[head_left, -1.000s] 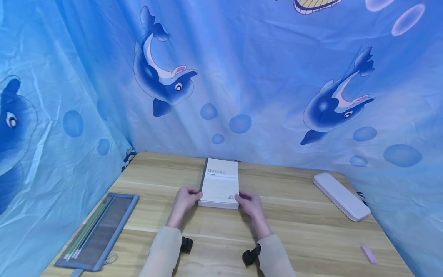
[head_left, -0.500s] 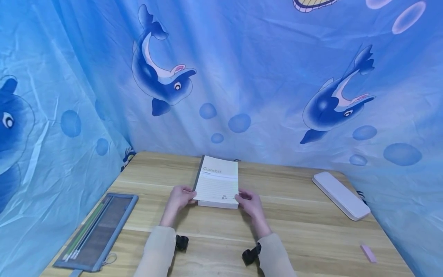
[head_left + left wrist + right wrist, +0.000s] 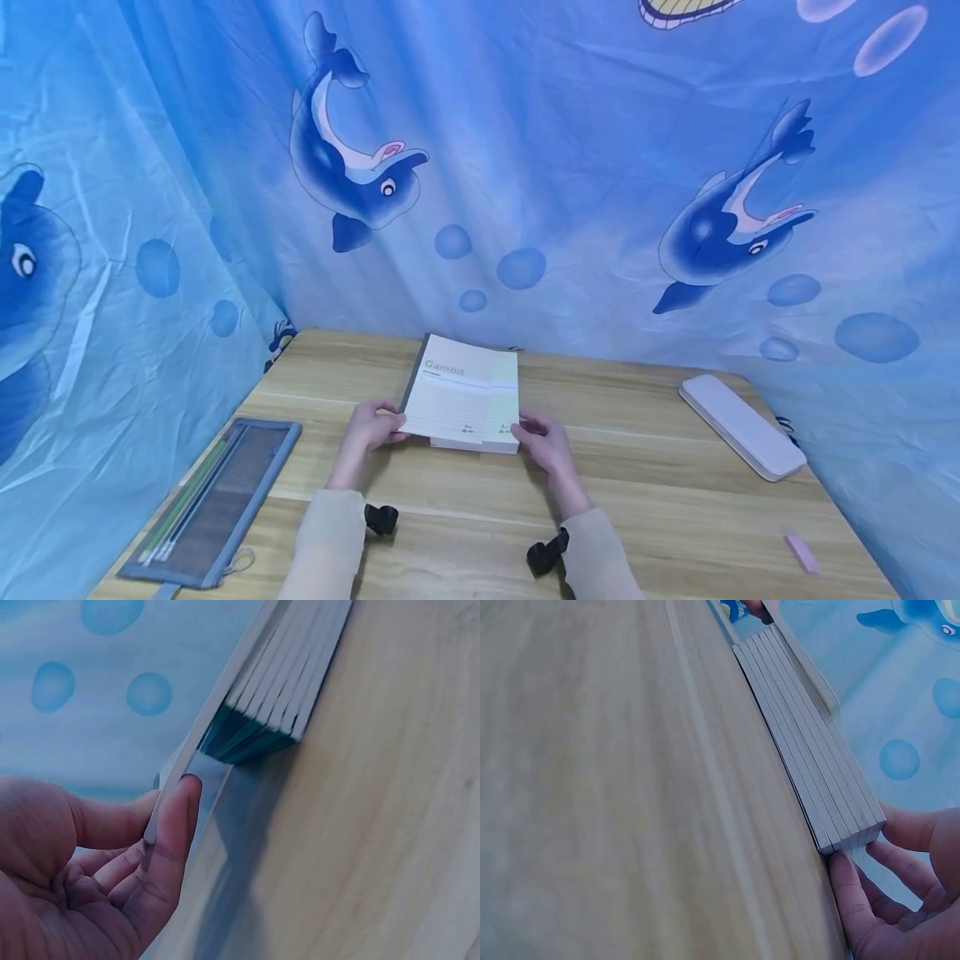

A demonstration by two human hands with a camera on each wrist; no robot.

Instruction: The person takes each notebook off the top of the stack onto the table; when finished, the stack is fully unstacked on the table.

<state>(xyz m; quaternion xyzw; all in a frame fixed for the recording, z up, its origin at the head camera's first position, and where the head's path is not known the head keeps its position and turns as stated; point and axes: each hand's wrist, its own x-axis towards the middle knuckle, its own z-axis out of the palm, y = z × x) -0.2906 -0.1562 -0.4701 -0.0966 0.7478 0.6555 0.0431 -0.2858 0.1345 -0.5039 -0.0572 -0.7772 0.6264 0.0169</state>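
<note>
In the head view a notebook (image 3: 450, 387) with a dark spine and the word "Gambit" juts out to the left over a stack of notebooks (image 3: 505, 400). My left hand (image 3: 371, 427) pinches its near left corner. Seen from the left wrist, thumb and fingers hold the notebook's thin edge (image 3: 214, 712), tilted and lifted clear of the stack at that side. My right hand (image 3: 547, 442) grips the stack's near right corner. In the right wrist view its thumb is on top of the stack (image 3: 806, 742) and a fingertip is low at the corner.
A blue mesh pencil pouch (image 3: 217, 500) with several pencils lies at the left of the wooden table (image 3: 465, 533). On the right are a pale hard case (image 3: 742, 425) and a small pink block (image 3: 802, 553). A blue dolphin-print curtain (image 3: 480, 167) hangs behind.
My left hand has moved left, sliding the top notebook partly off the stack and uncovering the one beneath. The right hand has stayed at the stack's right corner.
</note>
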